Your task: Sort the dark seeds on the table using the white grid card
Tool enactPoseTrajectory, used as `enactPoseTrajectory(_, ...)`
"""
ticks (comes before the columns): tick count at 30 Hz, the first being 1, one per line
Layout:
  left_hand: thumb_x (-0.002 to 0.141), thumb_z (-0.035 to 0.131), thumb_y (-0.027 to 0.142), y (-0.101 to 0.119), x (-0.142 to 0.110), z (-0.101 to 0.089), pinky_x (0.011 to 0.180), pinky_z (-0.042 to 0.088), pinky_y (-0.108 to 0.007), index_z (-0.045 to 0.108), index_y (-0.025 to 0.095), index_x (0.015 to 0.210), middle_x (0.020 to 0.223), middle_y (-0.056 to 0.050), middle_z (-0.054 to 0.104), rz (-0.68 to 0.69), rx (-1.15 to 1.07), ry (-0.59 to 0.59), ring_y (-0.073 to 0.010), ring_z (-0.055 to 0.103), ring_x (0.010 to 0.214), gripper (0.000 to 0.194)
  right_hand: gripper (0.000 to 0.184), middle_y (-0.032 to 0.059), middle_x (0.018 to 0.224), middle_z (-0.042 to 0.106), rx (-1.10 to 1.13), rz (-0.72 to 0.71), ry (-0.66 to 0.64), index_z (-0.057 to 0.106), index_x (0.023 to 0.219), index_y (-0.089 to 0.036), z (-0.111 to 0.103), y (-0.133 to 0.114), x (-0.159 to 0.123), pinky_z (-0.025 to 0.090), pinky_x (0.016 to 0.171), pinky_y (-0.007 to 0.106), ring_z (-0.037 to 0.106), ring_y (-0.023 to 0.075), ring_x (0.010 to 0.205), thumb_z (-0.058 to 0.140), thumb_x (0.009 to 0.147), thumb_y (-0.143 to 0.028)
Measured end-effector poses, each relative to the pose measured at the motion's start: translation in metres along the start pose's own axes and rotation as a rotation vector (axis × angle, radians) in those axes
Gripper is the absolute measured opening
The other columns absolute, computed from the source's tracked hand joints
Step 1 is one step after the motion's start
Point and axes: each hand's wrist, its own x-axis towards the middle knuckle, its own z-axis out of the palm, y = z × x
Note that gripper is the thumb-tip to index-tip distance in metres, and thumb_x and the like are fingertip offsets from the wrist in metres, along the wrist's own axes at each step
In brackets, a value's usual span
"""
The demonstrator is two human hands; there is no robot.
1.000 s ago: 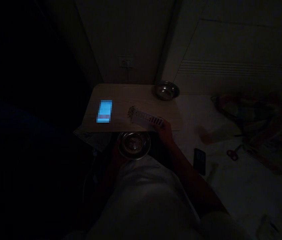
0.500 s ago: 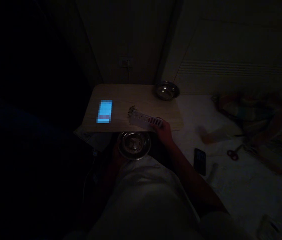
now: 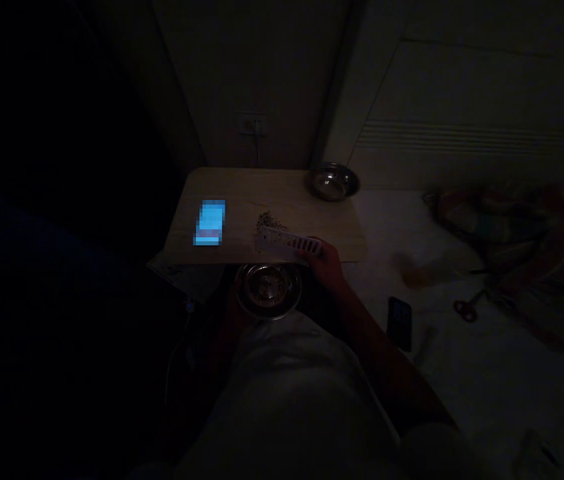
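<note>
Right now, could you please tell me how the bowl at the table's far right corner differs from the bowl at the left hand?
The corner bowl stands on the table, while the held bowl is in the left hand. The held bowl contains small bits; in the corner bowl I make out only glints. Both are round and shiny.

The slotted strip is white with a row of dark slots toward its right end. The grains beside it are dark specks on the tan, faintly wood-grained tabletop. The 2 steel bowls are silver-grey: the nearer bowl has brownish flecks inside, the farther bowl bright glints. Of 2 phones, the left phone glows sky blue; the right phone is black. The scissors have red handles; the cloth shows dim red patches.
</note>
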Motion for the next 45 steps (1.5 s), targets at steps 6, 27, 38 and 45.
enactPoseTrajectory(6,0.078,0.051,0.039,0.004,-0.008,0.009,0.096,0.040,-0.045,0.068,0.019,0.091,0.094,-0.008,0.070,-0.112,-0.013,-0.053,-0.0293,0.054,0.112,0.028,0.024,0.0001,0.078,0.067,-0.026,-0.018,-0.025,0.067,0.089,-0.019,-0.001,-0.003,-0.001,0.047,0.064,0.028,0.059,0.0157,0.069,0.064,0.069,-0.032)
enactPoseTrajectory(27,0.080,0.054,0.029,0.000,-0.003,-0.001,0.094,0.043,-0.036,0.069,0.020,0.088,0.093,-0.004,0.071,0.044,0.024,-0.052,-0.0250,0.055,0.112,0.019,0.022,0.0021,0.081,0.068,-0.054,-0.034,0.010,0.066,0.089,-0.017,-0.013,-0.018,0.001,0.047,0.067,0.028,0.060,0.0164,0.072,0.064,0.070,-0.029)
enactPoseTrajectory(38,0.079,0.054,0.032,0.004,0.000,0.000,0.094,0.043,-0.039,0.069,0.020,0.087,0.088,-0.005,0.071,-0.073,-0.015,-0.046,-0.0266,0.056,0.110,0.021,0.023,0.0032,0.078,0.068,0.002,0.082,0.050,0.066,0.083,-0.016,-0.012,-0.008,0.001,0.047,0.065,0.030,0.060,0.0172,0.069,0.066,0.065,-0.029)
enactPoseTrajectory(45,0.083,0.048,0.033,0.002,-0.001,0.000,0.095,0.042,-0.040,0.068,0.017,0.092,0.094,-0.006,0.071,-0.063,-0.017,-0.049,-0.0267,0.056,0.109,0.028,0.026,0.0046,0.086,0.069,-0.020,0.043,0.187,0.066,0.089,-0.017,-0.014,0.003,0.006,0.048,0.073,0.033,0.062,0.0190,0.078,0.065,0.067,-0.030)
